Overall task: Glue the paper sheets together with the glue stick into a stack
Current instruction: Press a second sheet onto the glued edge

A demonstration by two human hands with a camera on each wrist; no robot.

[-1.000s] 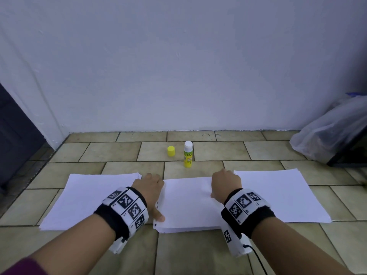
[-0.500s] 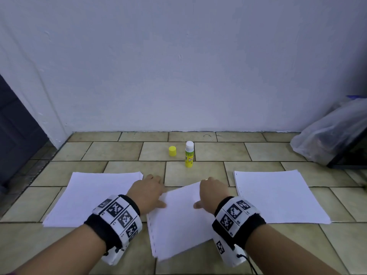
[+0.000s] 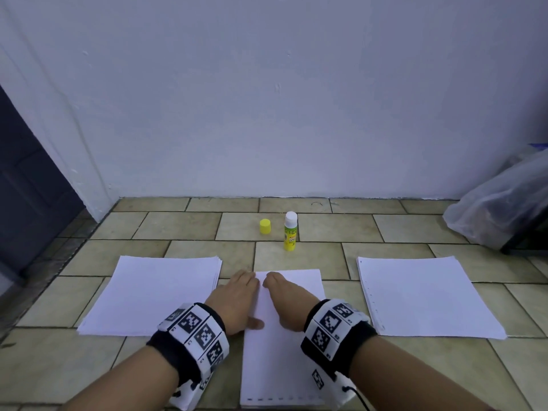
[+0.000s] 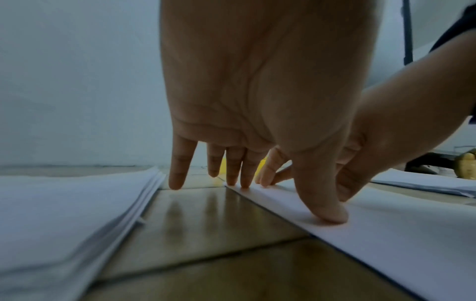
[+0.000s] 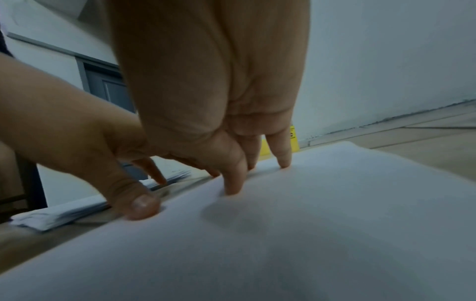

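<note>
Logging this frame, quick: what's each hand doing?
Left hand: open, fingers pressing the middle sheet.
Right hand: open, pressing the same sheet.

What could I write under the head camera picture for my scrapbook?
Both hands, left hand and right hand, press a paper sheet flat on the tiled floor, near the uncapped glue stick.

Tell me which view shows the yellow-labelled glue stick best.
The head view: the uncapped yellow-labelled glue stick stands upright and whole on the tan tiled floor, beside its loose yellow cap. The right wrist view shows only a yellow strip of it behind the fingers. The left wrist view shows only indistinct yellow slivers between fingers.
</note>
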